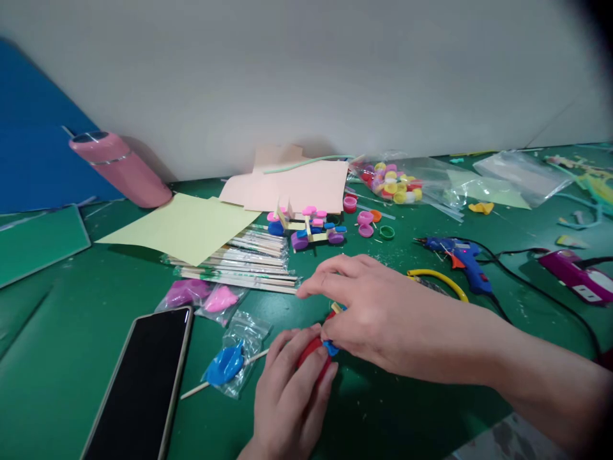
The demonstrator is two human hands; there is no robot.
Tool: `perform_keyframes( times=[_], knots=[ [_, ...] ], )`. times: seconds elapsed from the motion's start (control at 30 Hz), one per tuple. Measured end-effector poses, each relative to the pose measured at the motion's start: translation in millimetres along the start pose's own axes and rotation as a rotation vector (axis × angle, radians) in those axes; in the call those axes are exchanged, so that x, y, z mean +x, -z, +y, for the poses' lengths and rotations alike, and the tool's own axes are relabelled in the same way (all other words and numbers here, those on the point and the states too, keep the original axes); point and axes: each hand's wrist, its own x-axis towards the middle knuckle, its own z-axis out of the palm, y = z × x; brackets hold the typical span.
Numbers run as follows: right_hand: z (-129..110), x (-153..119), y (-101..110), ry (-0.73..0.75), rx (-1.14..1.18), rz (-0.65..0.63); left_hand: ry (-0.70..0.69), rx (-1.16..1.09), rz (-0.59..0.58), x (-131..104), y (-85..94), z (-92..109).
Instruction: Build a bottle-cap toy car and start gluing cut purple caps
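Observation:
My left hand (294,390) is wrapped round a smooth red piece (311,351), mostly covered by its fingers, so its kind cannot be made out. My right hand (368,306) reaches over from the right. Its thumb touches a small lump of blue clay (330,348) against the red piece, while the index finger stretches out above. Some of its other fingertips are hidden. A short wooden stick end (336,308) shows between the hands. To the left lies a bag of blue clay (225,365), with a thin wooden stick (195,390) by it.
A phone (141,383) lies at the front left. Behind are bundled sticks (239,268), small stick-and-clay cars (316,235), bottle caps (365,223) and paper (182,223). A pink bottle (119,169) leans on the wall. A blue glue gun (460,255) with its cord lies right.

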Motion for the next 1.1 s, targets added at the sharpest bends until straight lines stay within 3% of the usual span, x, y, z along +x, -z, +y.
perform_keyframes(
  times=[0.5,1.1],
  knots=[
    [2.6,2.7,-1.9,0.022,-0.013,-0.010,-0.024,0.013,-0.007,-0.7,-1.5,0.9],
    [6.8,1.0,7.2,0.015,0.079,-0.126,-0.029,0.034,-0.009,-1.6,-1.6,1.1]
  ],
)
